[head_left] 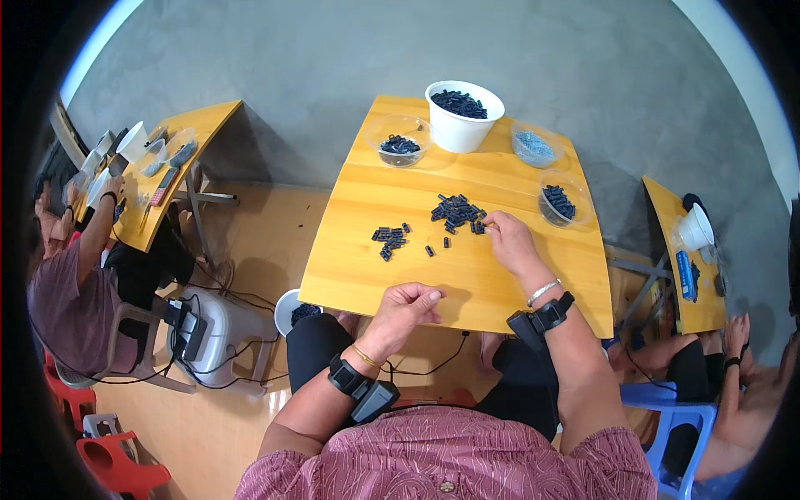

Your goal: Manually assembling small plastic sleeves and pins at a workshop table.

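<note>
My right hand (512, 243) reaches over the yellow table with thumb and forefinger pinched at a small black plastic piece, at the right edge of a loose pile of black pieces (454, 208). Near the table's front edge hovers my left hand (405, 312), its fingers curled and the thumb pressed against them; whatever is between them is hidden. A smaller cluster of black pieces (387, 237) lies left of the pile. Two single pieces, one of them a short black piece (430, 250), lie between the cluster and my right hand.
Along the back stand a white bucket (463, 133) full of black parts, a clear bowl of black rings (400, 152) and a clear bowl of silvery parts (533, 148). Another clear bowl (557, 204) is beside my right hand. People work at side tables.
</note>
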Tool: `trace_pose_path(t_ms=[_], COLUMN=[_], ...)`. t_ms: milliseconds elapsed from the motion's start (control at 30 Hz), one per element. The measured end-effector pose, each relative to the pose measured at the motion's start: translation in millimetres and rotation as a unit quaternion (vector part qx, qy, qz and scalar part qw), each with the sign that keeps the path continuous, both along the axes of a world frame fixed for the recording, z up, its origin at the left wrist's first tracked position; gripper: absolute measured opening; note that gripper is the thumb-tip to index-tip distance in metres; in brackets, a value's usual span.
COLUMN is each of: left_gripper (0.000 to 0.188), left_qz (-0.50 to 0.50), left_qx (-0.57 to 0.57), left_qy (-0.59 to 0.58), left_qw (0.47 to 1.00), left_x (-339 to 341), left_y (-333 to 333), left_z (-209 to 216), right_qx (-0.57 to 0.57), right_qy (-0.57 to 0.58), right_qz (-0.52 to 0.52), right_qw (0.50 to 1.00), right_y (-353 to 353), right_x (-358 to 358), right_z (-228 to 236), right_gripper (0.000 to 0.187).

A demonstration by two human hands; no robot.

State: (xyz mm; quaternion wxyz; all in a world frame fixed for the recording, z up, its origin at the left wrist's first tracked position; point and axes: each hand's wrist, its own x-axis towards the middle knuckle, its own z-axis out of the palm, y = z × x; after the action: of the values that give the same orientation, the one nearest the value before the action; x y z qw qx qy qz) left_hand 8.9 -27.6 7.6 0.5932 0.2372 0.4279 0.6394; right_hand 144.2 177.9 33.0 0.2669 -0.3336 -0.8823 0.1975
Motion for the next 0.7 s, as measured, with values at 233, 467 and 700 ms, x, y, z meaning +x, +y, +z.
trace_pose_path(t_ms=[233,467,700], left_gripper=[0.012,0.012,0.013], left_qz=[-0.02,-0.018,-0.006], left_qx=[0.01,0.013,0.018], left_qy=[-0.038,-0.034,-0.048], left_qw=[0.999,0.999,0.999], left_x=[-3,-2,0], left_y=[0,1,1], left_z=[2,3,1], right_qx=[0.068,0.119,0.083], right_qy=[-0.076,-0.066,-0.02], right_qz=[0.031,0.062,0.067], right_qw=[0.994,0.989,0.994], right_y=[9,-9,-12], right_x=[-7,-7,-1], right_z=[-13,-9,-15], right_gripper=[0.012,0.012,0.013])
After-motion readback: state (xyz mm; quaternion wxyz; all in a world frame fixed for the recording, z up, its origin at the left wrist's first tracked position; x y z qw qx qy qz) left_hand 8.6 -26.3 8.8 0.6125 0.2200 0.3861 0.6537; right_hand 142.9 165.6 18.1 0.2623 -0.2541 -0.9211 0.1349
